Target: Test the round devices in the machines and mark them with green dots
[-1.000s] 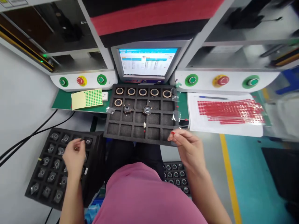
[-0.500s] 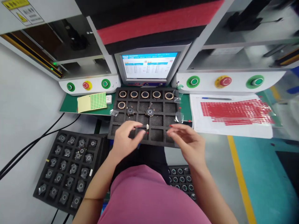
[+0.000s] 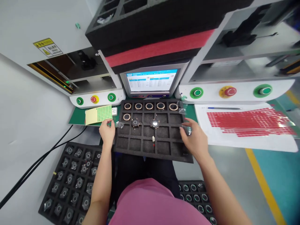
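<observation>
A black foam tray point(image 3: 140, 145) with square pockets rests in front of me. Its back row holds several gold-rimmed rings point(image 3: 149, 106), and two round watch-like parts point(image 3: 155, 123) sit in the second row. My left hand point(image 3: 106, 132) is at the tray's left edge with its fingers curled around it, beside a small clear bag point(image 3: 119, 124). My right hand point(image 3: 195, 139) clasps the tray's right edge, its fingertips by another clear bag point(image 3: 185, 127). A small white piece point(image 3: 153, 138) stands on a divider in the middle of the tray.
Behind the tray are a monitor point(image 3: 151, 80) and two white panels with green and red buttons point(image 3: 228, 91). A sheet of green dots point(image 3: 98, 114) lies left, a sheet of red labels point(image 3: 248, 122) right. Trays of parts point(image 3: 72, 181) sit low on both sides.
My left hand went from the lower left parts tray to the middle of the foam tray, then to its left edge. My right hand shifted to the right edge. The view tilted up.
</observation>
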Action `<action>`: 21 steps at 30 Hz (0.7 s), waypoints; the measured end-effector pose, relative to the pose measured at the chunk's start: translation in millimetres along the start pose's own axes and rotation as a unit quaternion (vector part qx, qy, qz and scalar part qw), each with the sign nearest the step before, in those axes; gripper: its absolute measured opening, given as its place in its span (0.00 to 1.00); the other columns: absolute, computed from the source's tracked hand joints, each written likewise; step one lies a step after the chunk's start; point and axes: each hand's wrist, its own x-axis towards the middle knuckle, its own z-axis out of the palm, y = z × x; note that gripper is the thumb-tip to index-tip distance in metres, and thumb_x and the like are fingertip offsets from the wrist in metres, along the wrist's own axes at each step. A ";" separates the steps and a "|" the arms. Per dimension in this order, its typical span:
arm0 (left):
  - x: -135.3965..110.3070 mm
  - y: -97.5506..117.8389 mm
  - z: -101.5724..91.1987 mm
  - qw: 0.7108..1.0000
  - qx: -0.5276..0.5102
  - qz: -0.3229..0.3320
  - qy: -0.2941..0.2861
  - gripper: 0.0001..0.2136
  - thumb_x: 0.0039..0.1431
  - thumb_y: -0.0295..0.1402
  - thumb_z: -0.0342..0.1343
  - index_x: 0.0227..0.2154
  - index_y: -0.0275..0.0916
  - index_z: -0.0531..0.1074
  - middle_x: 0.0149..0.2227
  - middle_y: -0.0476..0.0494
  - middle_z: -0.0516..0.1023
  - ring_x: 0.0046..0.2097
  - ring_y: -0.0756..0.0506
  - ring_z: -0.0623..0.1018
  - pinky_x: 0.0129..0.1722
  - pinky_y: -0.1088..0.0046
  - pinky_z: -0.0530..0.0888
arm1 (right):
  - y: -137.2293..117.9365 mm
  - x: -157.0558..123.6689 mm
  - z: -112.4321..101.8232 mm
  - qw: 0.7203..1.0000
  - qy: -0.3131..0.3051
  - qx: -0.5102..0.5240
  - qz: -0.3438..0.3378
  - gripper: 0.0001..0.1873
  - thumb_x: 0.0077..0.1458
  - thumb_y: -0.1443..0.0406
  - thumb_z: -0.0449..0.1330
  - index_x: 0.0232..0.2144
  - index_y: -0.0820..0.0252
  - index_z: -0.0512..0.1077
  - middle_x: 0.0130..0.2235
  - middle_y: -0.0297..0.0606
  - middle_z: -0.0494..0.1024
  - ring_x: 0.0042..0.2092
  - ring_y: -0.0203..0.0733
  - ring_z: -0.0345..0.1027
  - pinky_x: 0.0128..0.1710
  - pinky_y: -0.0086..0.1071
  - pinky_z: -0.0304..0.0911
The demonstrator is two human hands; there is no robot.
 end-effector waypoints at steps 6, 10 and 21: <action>2.1 -16.8 1.7 0.999 -0.008 -0.025 -0.019 0.04 0.55 0.31 0.56 0.30 0.38 0.73 0.35 0.41 0.81 0.41 0.42 0.80 0.44 0.66 0.75 | 25.1 -20.7 -13.6 0.997 0.019 -0.046 0.055 0.25 0.57 0.53 0.52 0.53 0.60 0.65 0.40 0.46 0.80 0.43 0.57 0.75 0.39 0.46 0.66; -5.7 7.4 6.9 0.998 -0.034 0.043 -0.037 0.05 0.58 0.31 0.53 0.30 0.39 0.73 0.40 0.41 0.80 0.47 0.43 0.78 0.51 0.67 0.72 | 21.6 -28.0 -15.7 0.996 0.021 -0.056 0.059 0.25 0.58 0.52 0.51 0.52 0.60 0.66 0.39 0.45 0.80 0.42 0.57 0.75 0.35 0.44 0.66; -1.4 12.9 17.9 0.996 -0.018 -0.001 -0.089 0.05 0.58 0.31 0.54 0.33 0.40 0.75 0.41 0.41 0.80 0.45 0.41 0.78 0.50 0.64 0.73 | 15.6 -28.0 -22.9 0.994 0.051 -0.096 0.012 0.21 0.61 0.55 0.51 0.51 0.60 0.66 0.39 0.42 0.81 0.39 0.51 0.76 0.33 0.38 0.64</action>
